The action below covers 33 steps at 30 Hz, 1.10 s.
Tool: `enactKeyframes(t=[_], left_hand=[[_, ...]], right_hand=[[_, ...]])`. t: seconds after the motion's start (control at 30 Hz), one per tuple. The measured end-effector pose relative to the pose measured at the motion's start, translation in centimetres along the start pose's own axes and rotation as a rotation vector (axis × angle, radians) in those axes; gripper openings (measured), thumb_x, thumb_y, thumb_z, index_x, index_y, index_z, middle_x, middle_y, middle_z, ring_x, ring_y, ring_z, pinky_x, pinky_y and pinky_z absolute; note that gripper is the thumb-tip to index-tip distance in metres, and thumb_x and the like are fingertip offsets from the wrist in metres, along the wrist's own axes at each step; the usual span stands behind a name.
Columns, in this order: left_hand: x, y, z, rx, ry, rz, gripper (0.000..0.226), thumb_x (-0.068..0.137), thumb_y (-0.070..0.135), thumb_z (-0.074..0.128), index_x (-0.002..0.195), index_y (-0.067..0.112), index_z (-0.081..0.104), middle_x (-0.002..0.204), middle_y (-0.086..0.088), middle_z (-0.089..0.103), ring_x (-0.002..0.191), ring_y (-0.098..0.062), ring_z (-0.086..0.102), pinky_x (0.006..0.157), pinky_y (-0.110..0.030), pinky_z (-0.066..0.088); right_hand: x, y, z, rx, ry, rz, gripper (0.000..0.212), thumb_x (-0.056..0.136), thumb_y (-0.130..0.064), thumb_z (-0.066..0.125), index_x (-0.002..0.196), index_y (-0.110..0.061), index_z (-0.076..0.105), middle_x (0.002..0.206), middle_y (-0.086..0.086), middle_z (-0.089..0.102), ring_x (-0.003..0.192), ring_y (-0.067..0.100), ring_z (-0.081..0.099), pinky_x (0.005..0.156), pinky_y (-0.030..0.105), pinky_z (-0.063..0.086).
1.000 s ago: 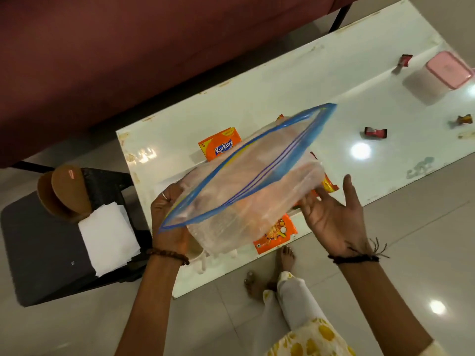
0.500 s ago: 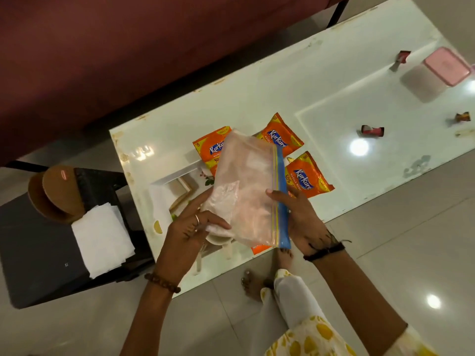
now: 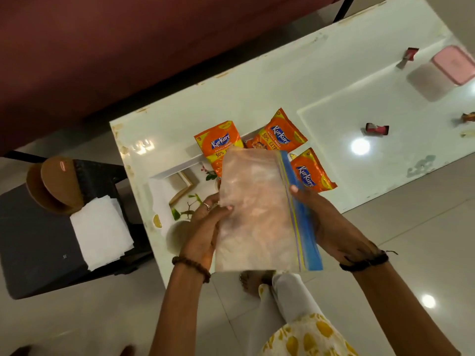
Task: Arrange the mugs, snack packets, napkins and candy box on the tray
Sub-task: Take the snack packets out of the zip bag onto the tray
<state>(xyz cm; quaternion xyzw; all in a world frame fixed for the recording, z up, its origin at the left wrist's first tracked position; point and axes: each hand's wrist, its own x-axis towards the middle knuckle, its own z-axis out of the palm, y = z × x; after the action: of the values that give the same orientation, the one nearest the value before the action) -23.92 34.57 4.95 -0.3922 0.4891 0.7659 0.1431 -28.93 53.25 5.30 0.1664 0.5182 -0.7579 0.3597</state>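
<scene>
Both hands hold a clear zip bag [image 3: 254, 209] with a blue seal strip, folded flat above the table's near edge. My left hand [image 3: 205, 224] grips its left side and my right hand [image 3: 326, 219] pinches the blue strip. Three orange Kurkure snack packets [image 3: 218, 142] [image 3: 280, 134] [image 3: 311, 173] lie on the white table just beyond the bag. A white tray [image 3: 164, 186] with a leaf print sits under my left hand, with a mug [image 3: 174, 235] partly hidden by my wrist. A stack of white napkins [image 3: 100, 229] rests on the dark stool at left. The pink-lidded candy box [image 3: 452, 65] stands at the table's far right.
Two brown mugs [image 3: 54, 183] lie on the dark stool [image 3: 33, 242] beside the napkins. Loose wrapped candies [image 3: 376, 129] [image 3: 410, 55] are scattered on the right part of the table. A maroon sofa [image 3: 128, 47] runs behind the table. My feet are below the table edge.
The bag was held open and spread wide a second ago; now it is folded flat and narrower between both hands. The snack packets behind it have come into view.
</scene>
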Motion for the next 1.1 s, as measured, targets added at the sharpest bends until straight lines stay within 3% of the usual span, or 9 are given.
enactKeyframes(t=[0.27, 0.4, 0.57, 0.63, 0.77, 0.87, 0.97, 1.03, 1.1], left_hand=[[0.4, 1.4, 0.2, 0.143, -0.065, 0.021, 0.021, 0.084, -0.002, 0.054, 0.092, 0.017, 0.056, 0.059, 0.007, 0.071, 0.053, -0.005, 0.067, 0.044, -0.018, 0.051], [0.6, 1.6, 0.0, 0.182, -0.034, 0.116, 0.018, 0.084, 0.002, 0.058, 0.087, 0.019, 0.059, 0.061, 0.010, 0.072, 0.057, -0.004, 0.066, 0.048, -0.018, 0.052], [0.6, 2.0, -0.1, 0.249, -0.023, 0.176, 0.023, 0.083, -0.002, 0.056, 0.093, 0.019, 0.060, 0.072, 0.011, 0.072, 0.070, -0.005, 0.066, 0.060, -0.017, 0.053], [0.5, 1.4, -0.8, 0.248, 0.041, 0.142, 0.029, 0.086, -0.006, 0.050, 0.076, 0.017, 0.064, 0.057, 0.014, 0.070, 0.070, -0.003, 0.067, 0.057, -0.016, 0.050], [-0.4, 0.4, -0.5, 0.186, 0.130, 0.072, 0.081, 0.096, 0.007, 0.028, 0.020, 0.016, 0.053, 0.029, 0.010, 0.054, 0.040, 0.001, 0.059, 0.040, -0.015, 0.045], [-0.7, 1.6, 1.3, 0.239, 0.047, 0.237, 0.055, 0.087, 0.006, 0.046, 0.038, 0.021, 0.065, 0.042, 0.013, 0.061, 0.041, 0.003, 0.055, 0.048, -0.017, 0.048], [-0.1, 2.3, -0.1, 0.305, 0.058, 0.472, 0.026, 0.070, 0.008, 0.063, 0.068, 0.032, 0.072, 0.065, 0.019, 0.070, 0.066, 0.007, 0.063, 0.059, -0.011, 0.050], [0.0, 2.7, 0.1, 0.435, 0.051, 0.548, 0.026, 0.081, -0.009, 0.053, 0.090, 0.012, 0.066, 0.084, 0.005, 0.069, 0.079, 0.000, 0.062, 0.069, -0.014, 0.049], [-0.4, 3.3, 1.7, 0.486, 0.034, 0.538, 0.024, 0.083, -0.013, 0.044, 0.096, -0.001, 0.060, 0.088, -0.003, 0.062, 0.081, -0.008, 0.058, 0.069, -0.015, 0.046]], right_hand=[[0.8, 0.0, -0.3, -0.012, -0.034, 0.120, 0.018, 0.063, -0.017, 0.068, 0.081, -0.013, 0.069, 0.080, 0.001, 0.073, 0.082, 0.022, 0.065, 0.068, 0.025, 0.058], [0.8, -0.6, -0.5, -0.040, -0.152, 0.064, 0.048, 0.057, -0.009, 0.079, 0.101, -0.015, 0.061, 0.088, 0.001, 0.072, 0.083, 0.018, 0.069, 0.069, 0.026, 0.060], [1.3, -0.3, -1.3, -0.102, -0.117, 0.013, 0.037, 0.075, 0.005, 0.062, 0.105, -0.017, 0.060, 0.081, -0.007, 0.070, 0.076, 0.011, 0.067, 0.067, 0.024, 0.059], [1.7, 0.1, -1.4, -0.060, -0.106, -0.031, 0.019, 0.069, -0.011, 0.073, 0.087, -0.016, 0.069, 0.068, -0.010, 0.073, 0.068, 0.007, 0.068, 0.065, 0.024, 0.056], [2.8, 1.2, -1.2, 0.136, 0.037, -0.041, 0.059, 0.024, -0.039, 0.091, 0.073, -0.016, 0.066, 0.059, -0.009, 0.070, 0.055, 0.006, 0.066, 0.056, 0.024, 0.055], [2.7, 1.0, -1.2, 0.272, 0.058, -0.037, 0.044, 0.023, -0.043, 0.086, 0.060, -0.023, 0.073, 0.057, -0.009, 0.070, 0.054, 0.006, 0.067, 0.047, 0.016, 0.053], [2.3, 0.8, -2.2, 0.238, -0.007, 0.167, 0.050, 0.056, -0.049, 0.069, 0.098, -0.022, 0.067, 0.086, 0.002, 0.070, 0.082, 0.021, 0.065, 0.071, 0.033, 0.054], [1.8, 1.0, -2.5, 0.128, -0.125, 0.224, 0.071, 0.036, -0.067, 0.074, 0.097, -0.030, 0.068, 0.090, 0.001, 0.072, 0.085, 0.022, 0.067, 0.077, 0.043, 0.053], [1.3, 0.8, -2.5, 0.041, -0.142, 0.225, 0.062, 0.031, -0.070, 0.074, 0.083, -0.037, 0.069, 0.083, -0.006, 0.073, 0.080, 0.017, 0.067, 0.080, 0.043, 0.052]])
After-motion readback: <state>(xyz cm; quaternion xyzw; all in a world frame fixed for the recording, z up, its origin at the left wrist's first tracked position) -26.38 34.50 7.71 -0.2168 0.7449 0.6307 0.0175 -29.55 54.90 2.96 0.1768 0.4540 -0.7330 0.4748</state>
